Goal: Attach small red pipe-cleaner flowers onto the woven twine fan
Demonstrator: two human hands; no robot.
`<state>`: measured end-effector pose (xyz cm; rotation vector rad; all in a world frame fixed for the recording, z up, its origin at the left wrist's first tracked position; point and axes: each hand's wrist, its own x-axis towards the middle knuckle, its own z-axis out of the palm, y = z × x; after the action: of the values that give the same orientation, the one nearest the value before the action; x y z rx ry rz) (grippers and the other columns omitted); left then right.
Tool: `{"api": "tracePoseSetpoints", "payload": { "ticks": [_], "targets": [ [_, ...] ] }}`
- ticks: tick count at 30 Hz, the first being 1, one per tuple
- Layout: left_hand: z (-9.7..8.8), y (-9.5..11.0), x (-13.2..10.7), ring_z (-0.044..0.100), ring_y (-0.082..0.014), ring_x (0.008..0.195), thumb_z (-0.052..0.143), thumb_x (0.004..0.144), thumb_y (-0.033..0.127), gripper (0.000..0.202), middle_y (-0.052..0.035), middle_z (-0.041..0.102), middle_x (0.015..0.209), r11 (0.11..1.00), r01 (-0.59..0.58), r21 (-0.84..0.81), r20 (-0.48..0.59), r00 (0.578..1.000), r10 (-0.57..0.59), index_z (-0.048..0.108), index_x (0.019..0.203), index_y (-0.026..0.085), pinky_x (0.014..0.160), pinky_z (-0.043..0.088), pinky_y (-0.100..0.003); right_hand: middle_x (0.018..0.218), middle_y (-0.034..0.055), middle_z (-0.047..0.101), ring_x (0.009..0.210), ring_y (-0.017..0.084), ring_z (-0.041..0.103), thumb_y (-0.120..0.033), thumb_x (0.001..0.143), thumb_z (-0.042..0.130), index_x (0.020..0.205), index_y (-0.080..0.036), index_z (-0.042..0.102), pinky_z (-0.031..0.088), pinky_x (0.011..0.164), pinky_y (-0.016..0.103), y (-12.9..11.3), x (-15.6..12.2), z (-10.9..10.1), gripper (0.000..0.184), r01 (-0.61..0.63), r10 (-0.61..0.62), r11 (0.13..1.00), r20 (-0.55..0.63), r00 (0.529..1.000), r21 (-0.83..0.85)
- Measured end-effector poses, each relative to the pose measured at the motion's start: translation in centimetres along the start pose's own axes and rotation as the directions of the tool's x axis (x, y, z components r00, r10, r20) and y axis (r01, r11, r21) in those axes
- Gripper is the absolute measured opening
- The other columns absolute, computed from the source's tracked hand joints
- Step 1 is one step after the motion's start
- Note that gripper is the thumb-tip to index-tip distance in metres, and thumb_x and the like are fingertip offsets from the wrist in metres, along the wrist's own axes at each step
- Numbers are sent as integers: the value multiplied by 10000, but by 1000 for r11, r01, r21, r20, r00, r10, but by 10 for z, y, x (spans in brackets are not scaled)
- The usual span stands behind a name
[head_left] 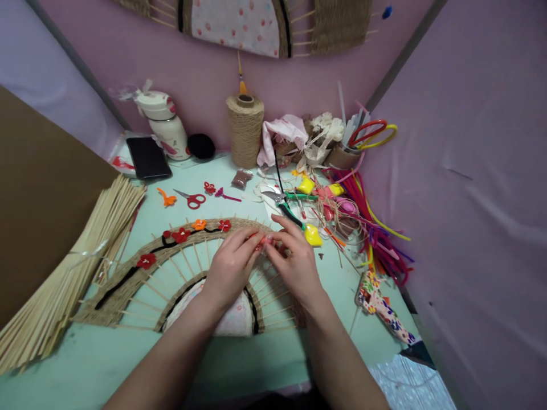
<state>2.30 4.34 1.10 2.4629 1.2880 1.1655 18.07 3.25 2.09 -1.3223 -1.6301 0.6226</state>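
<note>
My left hand (234,257) and my right hand (294,256) meet over the upper right of a fan-shaped weaving (123,290) of twine and thin sticks. Between their fingertips is a small orange-red piece (265,241), mostly covered, so its kind cannot be made out. Both hands pinch it; some right fingers are raised. Along the fan's woven band lie red flowers (146,261) and an orange flower (199,225), joined by black stems. The fan's inner half-circle is white with pink spots, partly behind my left wrist.
Red-handled scissors (196,201) and green-handled pruning shears (290,208) lie behind the fan. A twine spool (245,131), white bottle (166,125) and phone (148,158) stand or lie farther back. Split sticks (64,285) are bundled left; pipe cleaners (376,228) and a patterned glue gun (380,304) lie right.
</note>
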Motion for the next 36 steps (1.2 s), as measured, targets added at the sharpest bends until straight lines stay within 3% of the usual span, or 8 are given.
{"api": "tracePoseSetpoints", "payload": {
  "ticks": [7,15,19,22,26,30,34,36],
  "targets": [
    [-4,3,3,619,-191,1032,510,938,218,207,-97,677,1095,1000,23,-7,3,1000,-23,649,1089,192,920,518,-365,1286,99,617,1110,239,586,-191,775,639,737,-204,634,524,806,370,-5,2,-4,41,-58,58,998,-12,998,21],
    [-9,6,12,625,-206,1039,521,931,230,225,-102,683,1113,997,64,31,8,998,-64,641,1117,187,927,520,-380,1281,105,597,1133,225,577,-297,764,687,750,-186,686,531,721,285,-6,4,-12,112,-272,334,877,-95,938,396],
    [-10,7,10,628,-215,1050,520,922,230,233,-94,680,1122,995,97,36,25,995,-98,648,1113,194,943,515,-390,966,46,678,828,146,608,-376,737,731,804,-198,698,502,651,256,0,7,-14,193,-281,423,772,-131,897,569],
    [-11,-4,17,628,-226,1032,530,902,224,242,-99,676,1117,983,168,78,53,984,-173,654,1106,184,924,514,-388,744,-6,642,601,94,512,-399,714,749,851,-201,701,456,554,235,3,7,-14,245,-285,472,677,-103,876,679],
    [-6,-35,45,612,-267,1035,507,848,121,384,-136,672,1098,933,281,225,91,947,-307,596,1220,155,928,483,-422,784,3,669,629,97,535,-361,723,741,912,-200,722,475,617,260,4,6,-13,249,-265,454,685,-113,884,678],
    [1,-57,73,608,-308,1040,539,802,97,244,-170,682,999,894,336,295,198,894,-402,678,1001,130,926,469,-446,829,6,683,642,98,554,-349,737,730,958,-199,716,484,638,266,4,7,-12,267,-284,455,712,-114,883,642],
    [-4,-35,73,521,-321,1226,668,753,166,318,-160,592,1296,913,400,77,115,906,-407,686,1070,169,1046,394,-515,811,-5,671,708,120,592,-310,746,735,887,-200,676,491,652,260,0,8,-14,188,-208,382,770,-176,907,603],
    [-12,-13,62,636,-253,1031,650,811,307,276,-113,686,1103,821,513,-250,210,857,-471,690,1053,178,936,497,-444,808,-8,670,750,131,612,-279,760,729,849,-204,663,500,688,267,-5,6,-16,135,-169,313,806,-166,935,568]
  ]
}}
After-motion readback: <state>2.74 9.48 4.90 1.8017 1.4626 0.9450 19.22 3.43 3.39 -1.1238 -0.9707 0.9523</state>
